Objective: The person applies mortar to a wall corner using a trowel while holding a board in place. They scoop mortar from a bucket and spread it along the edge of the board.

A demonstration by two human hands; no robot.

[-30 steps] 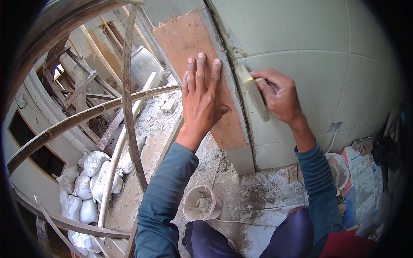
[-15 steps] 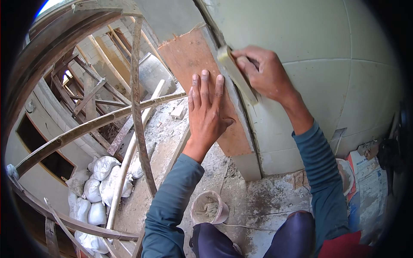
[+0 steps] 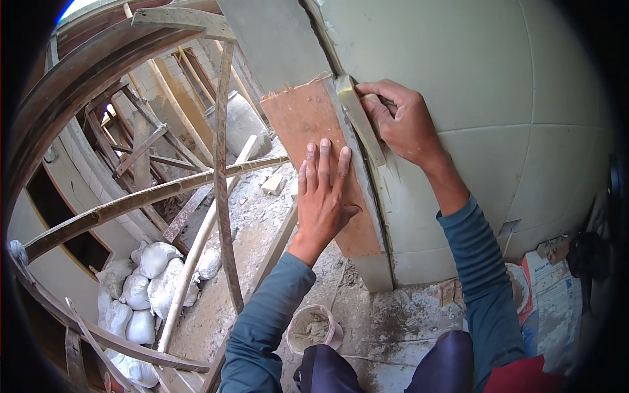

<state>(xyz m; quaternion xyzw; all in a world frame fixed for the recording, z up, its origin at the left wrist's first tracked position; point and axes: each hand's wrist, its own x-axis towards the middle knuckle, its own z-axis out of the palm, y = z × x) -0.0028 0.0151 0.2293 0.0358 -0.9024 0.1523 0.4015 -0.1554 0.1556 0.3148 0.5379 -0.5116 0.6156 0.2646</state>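
Note:
My left hand [image 3: 325, 206] lies flat with fingers spread on a reddish-brown wooden board [image 3: 295, 118], pressing it against the narrow face of the wall's edge. In my right hand [image 3: 409, 124] is a pale yellow plastering float [image 3: 359, 121]; the fingers wrap round its grip, which they mostly hide. The float stands nearly upright and slightly tilted, its long side at the board's right edge, against the tiled wall [image 3: 472, 78]. Grey mortar shows along the board's edge and in the dark joint above it.
A pink bucket of grey mortar [image 3: 316, 329] stands on the dusty floor near my knees. Curved wooden framing [image 3: 226, 177] and a pale pole [image 3: 203, 242] cross the left side. White sacks [image 3: 157, 278] are piled at lower left; a grey drum [image 3: 242, 128] stands farther back.
The float in my right hand has slid up along the board's edge, nearer its top. My left hand stays flat on the board. The whole view has shifted slightly.

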